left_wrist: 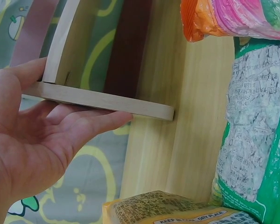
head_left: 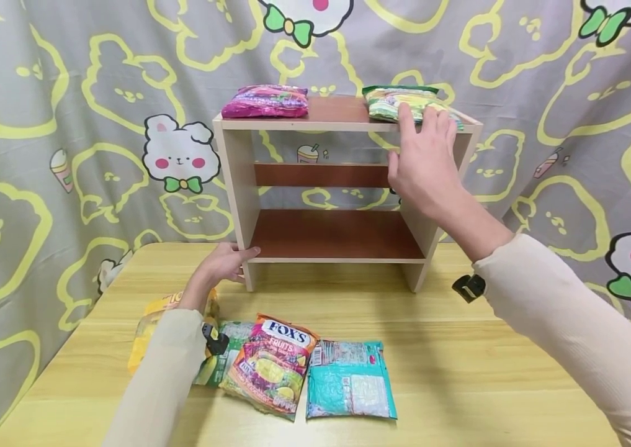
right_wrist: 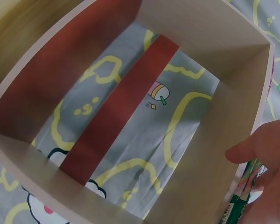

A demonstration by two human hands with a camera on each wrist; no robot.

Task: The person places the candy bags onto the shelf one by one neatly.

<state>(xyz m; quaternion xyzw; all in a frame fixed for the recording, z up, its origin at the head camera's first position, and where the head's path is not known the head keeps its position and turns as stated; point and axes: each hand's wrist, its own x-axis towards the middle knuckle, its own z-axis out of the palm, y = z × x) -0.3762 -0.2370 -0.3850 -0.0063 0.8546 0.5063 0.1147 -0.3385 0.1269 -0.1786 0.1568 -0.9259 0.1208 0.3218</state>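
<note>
Yellow-green packet (head_left: 384,105) lies at the upper right of the head view, atop the shelf (head_left: 337,236). Right hand (head_left: 427,158): fingers extended, touching the packet. Left hand (head_left: 226,262) grips the shelf's left side. Recommended: light, even pressure, shelf braced.

Purple pk (head_left: 265,102) blocking shelf (head_left: 337,233) top L, green pk (head_left: 390,102) top R; gap showing btwn; rear clearance looking unclear.
</note>
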